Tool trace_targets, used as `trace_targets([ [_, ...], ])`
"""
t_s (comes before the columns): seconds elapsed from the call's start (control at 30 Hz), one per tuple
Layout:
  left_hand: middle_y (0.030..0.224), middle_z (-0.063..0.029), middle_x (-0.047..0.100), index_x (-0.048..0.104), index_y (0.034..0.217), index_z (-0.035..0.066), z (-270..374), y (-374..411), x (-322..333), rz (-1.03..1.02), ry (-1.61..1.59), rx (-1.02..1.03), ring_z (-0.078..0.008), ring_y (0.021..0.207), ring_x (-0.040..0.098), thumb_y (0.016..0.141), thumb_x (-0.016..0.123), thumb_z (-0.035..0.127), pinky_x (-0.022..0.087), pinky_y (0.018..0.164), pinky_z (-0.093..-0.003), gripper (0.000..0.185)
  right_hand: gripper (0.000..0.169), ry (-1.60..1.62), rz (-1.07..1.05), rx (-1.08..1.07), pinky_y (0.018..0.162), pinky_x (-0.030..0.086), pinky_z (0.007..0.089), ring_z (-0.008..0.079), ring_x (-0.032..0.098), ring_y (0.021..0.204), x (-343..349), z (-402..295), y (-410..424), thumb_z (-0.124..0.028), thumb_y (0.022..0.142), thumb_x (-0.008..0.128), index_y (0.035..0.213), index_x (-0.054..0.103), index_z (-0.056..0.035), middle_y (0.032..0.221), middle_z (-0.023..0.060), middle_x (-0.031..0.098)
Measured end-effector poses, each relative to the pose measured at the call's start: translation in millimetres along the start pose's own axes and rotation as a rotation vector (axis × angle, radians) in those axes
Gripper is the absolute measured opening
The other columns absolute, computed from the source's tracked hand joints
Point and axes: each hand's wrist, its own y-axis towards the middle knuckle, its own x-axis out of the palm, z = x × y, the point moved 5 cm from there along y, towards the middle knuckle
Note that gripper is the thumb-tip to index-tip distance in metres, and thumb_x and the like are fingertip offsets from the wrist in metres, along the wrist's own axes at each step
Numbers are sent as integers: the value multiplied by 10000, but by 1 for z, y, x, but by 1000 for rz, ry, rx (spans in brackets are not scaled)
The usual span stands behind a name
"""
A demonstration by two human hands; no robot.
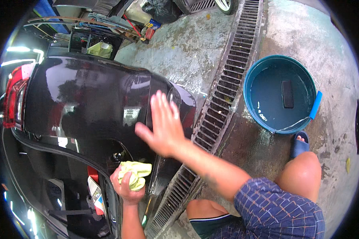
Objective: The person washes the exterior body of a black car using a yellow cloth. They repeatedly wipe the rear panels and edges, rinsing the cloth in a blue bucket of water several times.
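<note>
My right hand (164, 128) is spread flat over the glossy dark rear side panel (87, 98) of a car, near the seam with the bumper, its thumb apart and nothing in it. Whether the palm touches the paint cannot be told. Lower left, my left hand (128, 186) grips a crumpled pale yellow cloth (134, 174) beside the opening at the car's rear. The red tail light (13, 98) shows at the far left. To the right, a teal bucket (248, 103) of water stands on the floor, with a dark rectangular block (287, 94) in it.
A metal drain grate (210, 122) runs diagonally between car and bucket across wet concrete. The bucket's wire handle has a blue grip (316, 105). My slippered foot (300, 145) is just below the bucket. Black bags (163, 10), a wheel (225, 6) and clutter lie at the top.
</note>
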Motion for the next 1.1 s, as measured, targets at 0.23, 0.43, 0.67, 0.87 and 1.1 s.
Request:
trace_targets([
  [0.23, 1339, -296, 630, 642, 1260, 91, 4, 16, 8, -8, 9, 24, -482, 1194, 646, 747, 861, 212, 550, 1026, -575, 571, 1060, 233, -374, 282, 1359, 143, 628, 337, 299, 1682, -34, 59, 144, -753, 1046, 494, 1694, 340, 72, 1782, 248, 349],
  [0.43, 1333, -287, 632, 643, 1258, 107, 1, 1, 1, -12, 25, -8, -477, 1182, 655, 753, 880, 242, 555, 1012, -578, 575, 1139, 1, -33, -29, 1350, 136, 656, 426, 218, 1697, -4, 2, 10, -719, 1020, 587, 1703, 238, 123, 1802, 323, 226],
  [0.67, 1322, -254, 659, 681, 1227, 118, 1, 21, 9, 40, 19, 32, -464, 1142, 680, 738, 890, 228, 558, 972, -569, 543, 993, 176, -166, 165, 1365, 184, 564, 365, 335, 1663, -29, 42, 144, -735, 1051, 503, 1664, 414, 40, 1753, 249, 404],
  [0.87, 1316, -255, 660, 690, 1224, 120, 0, 1, -1, 32, 36, -14, -468, 1138, 678, 731, 893, 240, 553, 977, -567, 547, 1145, 66, -96, -124, 1340, 113, 677, 517, 109, 1698, 7, -30, -15, -639, 1022, 651, 1722, 150, 115, 1803, 379, 121],
  [1.1, 1312, -255, 662, 683, 1237, 117, 5, 18, 7, 38, -9, 24, -471, 1165, 676, 748, 879, 249, 545, 995, -579, 543, 997, 204, -89, 245, 1342, 196, 631, 391, 404, 1617, -23, 53, 126, -731, 1060, 507, 1642, 409, 73, 1703, 268, 466],
])
